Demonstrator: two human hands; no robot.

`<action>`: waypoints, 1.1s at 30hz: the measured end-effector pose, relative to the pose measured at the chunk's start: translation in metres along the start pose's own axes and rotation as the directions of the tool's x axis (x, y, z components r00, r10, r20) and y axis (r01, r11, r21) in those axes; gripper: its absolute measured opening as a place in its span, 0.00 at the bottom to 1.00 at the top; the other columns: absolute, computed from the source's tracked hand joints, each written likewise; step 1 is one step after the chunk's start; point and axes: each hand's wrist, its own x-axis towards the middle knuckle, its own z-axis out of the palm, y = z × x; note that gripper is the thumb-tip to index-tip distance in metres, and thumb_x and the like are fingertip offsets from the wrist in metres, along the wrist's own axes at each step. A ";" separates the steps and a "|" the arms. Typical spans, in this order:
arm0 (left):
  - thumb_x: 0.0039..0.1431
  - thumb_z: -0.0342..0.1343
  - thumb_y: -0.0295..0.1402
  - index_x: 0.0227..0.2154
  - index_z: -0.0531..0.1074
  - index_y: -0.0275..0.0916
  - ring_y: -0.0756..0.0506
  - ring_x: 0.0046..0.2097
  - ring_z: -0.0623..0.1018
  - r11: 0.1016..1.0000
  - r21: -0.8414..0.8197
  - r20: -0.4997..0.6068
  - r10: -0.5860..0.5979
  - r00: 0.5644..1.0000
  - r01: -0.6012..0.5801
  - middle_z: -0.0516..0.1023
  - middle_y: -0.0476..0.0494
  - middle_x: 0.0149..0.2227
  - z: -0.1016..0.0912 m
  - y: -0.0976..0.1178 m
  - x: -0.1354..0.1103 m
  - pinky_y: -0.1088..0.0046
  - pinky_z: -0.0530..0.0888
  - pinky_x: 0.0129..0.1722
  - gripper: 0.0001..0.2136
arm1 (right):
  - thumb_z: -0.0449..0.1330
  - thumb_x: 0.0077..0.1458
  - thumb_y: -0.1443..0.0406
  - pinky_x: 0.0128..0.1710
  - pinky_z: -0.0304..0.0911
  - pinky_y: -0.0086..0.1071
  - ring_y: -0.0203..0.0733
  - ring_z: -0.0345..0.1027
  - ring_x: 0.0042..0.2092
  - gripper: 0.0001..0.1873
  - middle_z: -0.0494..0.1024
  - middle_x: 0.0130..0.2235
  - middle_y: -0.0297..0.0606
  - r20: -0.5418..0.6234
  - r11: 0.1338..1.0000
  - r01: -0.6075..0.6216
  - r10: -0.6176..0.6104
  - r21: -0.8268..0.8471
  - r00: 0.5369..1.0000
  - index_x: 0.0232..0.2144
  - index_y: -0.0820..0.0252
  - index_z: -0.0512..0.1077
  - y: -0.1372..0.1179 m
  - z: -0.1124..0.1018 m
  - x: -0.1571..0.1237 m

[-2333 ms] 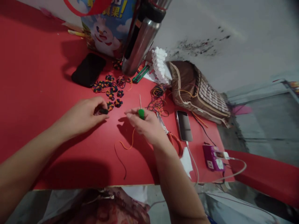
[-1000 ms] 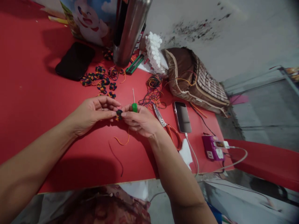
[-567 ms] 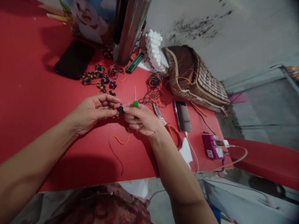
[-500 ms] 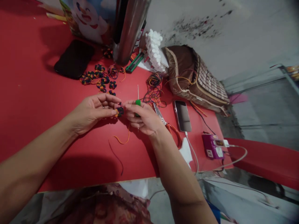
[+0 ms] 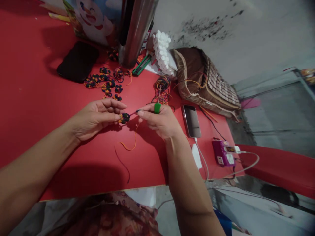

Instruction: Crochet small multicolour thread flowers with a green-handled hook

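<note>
My left hand [image 5: 97,116] pinches a small knotted cord flower [image 5: 124,117] of dark blue and orange between thumb and fingers, just above the red table [image 5: 36,105]. My right hand [image 5: 161,119] is closed on a green-handled awl [image 5: 157,105] whose metal spike points up and away, and its fingertips pinch a cord coming out of the flower. Loose orange and dark cord ends [image 5: 126,147] trail from the flower down onto the table.
Several finished cord flowers [image 5: 105,83] lie beyond my hands, near a black pouch [image 5: 77,61], a steel flask [image 5: 135,29] and a snowman-printed bag [image 5: 94,19]. A cord tangle [image 5: 161,87], a phone [image 5: 191,120] on a cable, a purple charger [image 5: 222,155] and a brown cushion [image 5: 206,83] lie right.
My hands came together over the flower, then my right hand moved to the right, drawing a cord out of it. The awl has tilted and my right hand now covers the scissors.
</note>
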 end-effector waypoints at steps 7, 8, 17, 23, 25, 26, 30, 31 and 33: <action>0.47 0.76 0.20 0.39 0.87 0.37 0.49 0.29 0.84 0.999 -0.027 -0.009 -0.021 1.000 0.021 0.85 0.47 0.33 0.002 0.002 0.000 0.71 0.88 0.33 0.15 | 0.85 0.45 0.55 0.18 0.35 0.24 0.22 0.46 0.19 0.22 0.72 0.22 0.25 -0.102 0.997 0.041 -0.035 0.061 0.994 0.27 0.60 0.78 -0.004 0.000 -0.002; 0.48 0.75 0.19 0.39 0.87 0.37 0.49 0.28 0.84 0.999 -0.028 0.002 -0.026 1.000 0.026 0.85 0.47 0.32 0.003 0.002 0.000 0.73 0.87 0.32 0.14 | 0.85 0.45 0.54 0.18 0.35 0.23 0.22 0.45 0.19 0.23 0.70 0.21 0.24 -0.098 0.996 0.032 -0.024 0.082 0.995 0.27 0.60 0.77 -0.004 0.001 -0.001; 0.47 0.76 0.21 0.39 0.88 0.35 0.42 0.36 0.91 0.984 -0.110 0.180 -0.120 0.976 0.141 0.90 0.40 0.37 0.006 -0.006 0.001 0.69 0.89 0.37 0.14 | 0.86 0.44 0.52 0.17 0.36 0.21 0.20 0.40 0.20 0.29 0.68 0.23 0.20 0.002 0.971 -0.044 0.045 0.237 0.999 0.28 0.58 0.72 0.000 0.014 0.005; 0.54 0.75 0.24 0.40 0.87 0.34 0.43 0.34 0.89 0.988 -0.089 0.241 -0.098 0.965 0.123 0.90 0.36 0.34 0.006 -0.011 0.004 0.71 0.87 0.36 0.10 | 0.85 0.46 0.55 0.16 0.37 0.20 0.20 0.39 0.20 0.27 0.66 0.22 0.19 0.001 0.965 -0.056 0.058 0.258 0.998 0.27 0.59 0.72 -0.001 0.021 0.003; 0.56 0.74 0.26 0.41 0.88 0.34 0.43 0.33 0.89 0.991 -0.070 0.255 -0.093 0.962 0.114 0.90 0.35 0.34 0.005 -0.011 0.004 0.71 0.87 0.35 0.10 | 0.83 0.49 0.57 0.16 0.37 0.20 0.20 0.39 0.20 0.25 0.68 0.23 0.21 -0.011 0.962 -0.054 0.059 0.267 0.998 0.26 0.59 0.70 -0.001 0.021 0.003; 0.56 0.74 0.27 0.42 0.88 0.34 0.42 0.33 0.89 0.992 -0.062 0.260 -0.093 0.961 0.113 0.90 0.34 0.35 0.004 -0.010 0.004 0.71 0.87 0.35 0.10 | 0.83 0.50 0.58 0.17 0.37 0.20 0.21 0.39 0.21 0.24 0.67 0.23 0.21 -0.016 0.961 -0.055 0.061 0.270 0.998 0.26 0.59 0.70 -0.001 0.020 0.002; 0.59 0.74 0.27 0.43 0.87 0.33 0.41 0.36 0.90 0.996 -0.026 0.235 -0.078 0.969 0.087 0.91 0.32 0.40 0.005 -0.010 0.004 0.70 0.87 0.37 0.09 | 0.85 0.46 0.56 0.17 0.38 0.21 0.21 0.38 0.21 0.26 0.60 0.21 0.17 -0.008 0.959 -0.064 0.069 0.274 0.998 0.27 0.58 0.72 -0.001 0.017 0.002; 0.59 0.74 0.26 0.41 0.87 0.33 0.42 0.35 0.90 0.997 -0.022 0.215 -0.068 0.974 0.075 0.91 0.33 0.40 0.006 -0.010 0.003 0.70 0.87 0.36 0.08 | 0.86 0.44 0.55 0.17 0.38 0.21 0.21 0.37 0.21 0.26 0.59 0.21 0.17 -0.001 0.960 -0.067 0.070 0.273 0.998 0.27 0.58 0.72 -0.001 0.017 0.002; 0.58 0.76 0.25 0.37 0.85 0.34 0.45 0.32 0.87 0.998 -0.018 0.183 -0.054 0.982 0.058 0.90 0.37 0.37 0.008 -0.011 0.002 0.71 0.86 0.33 0.06 | 0.86 0.43 0.55 0.17 0.37 0.22 0.22 0.37 0.21 0.26 0.59 0.21 0.17 0.010 0.961 -0.074 0.074 0.267 0.997 0.28 0.57 0.73 -0.002 0.017 0.003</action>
